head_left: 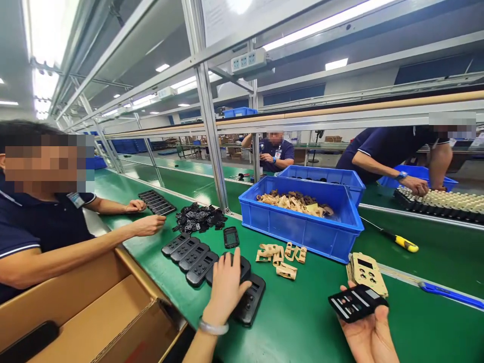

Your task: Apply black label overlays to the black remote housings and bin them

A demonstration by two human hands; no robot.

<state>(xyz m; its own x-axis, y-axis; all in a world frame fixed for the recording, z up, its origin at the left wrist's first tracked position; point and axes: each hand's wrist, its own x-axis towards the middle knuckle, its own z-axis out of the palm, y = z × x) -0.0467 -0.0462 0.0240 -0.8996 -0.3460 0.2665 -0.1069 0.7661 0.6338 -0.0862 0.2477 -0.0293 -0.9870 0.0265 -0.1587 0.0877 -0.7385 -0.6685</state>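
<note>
My left hand (227,282), with a bracelet at the wrist, reaches over a row of black plastic housings with fingers spread. It covers part of one housing; whether it touches that one I cannot tell. The nearest housing (252,300) lies just right of its thumb, and others (196,254) lie to its left. My right hand (365,330) is closed on a flat black panel (355,303) with white and pale strips, held tilted above the table. Just beyond it sits a stack of beige face sheets (367,272) with round and rectangular cutouts.
Beige curled pieces (286,271) lie before a blue bin (302,227) of similar pieces. Small black parts (198,218) form a pile beside a co-worker's hands (147,225). A yellow-handled screwdriver (404,243) and a blue cutter (449,295) lie right. A cardboard box (124,322) stands front left.
</note>
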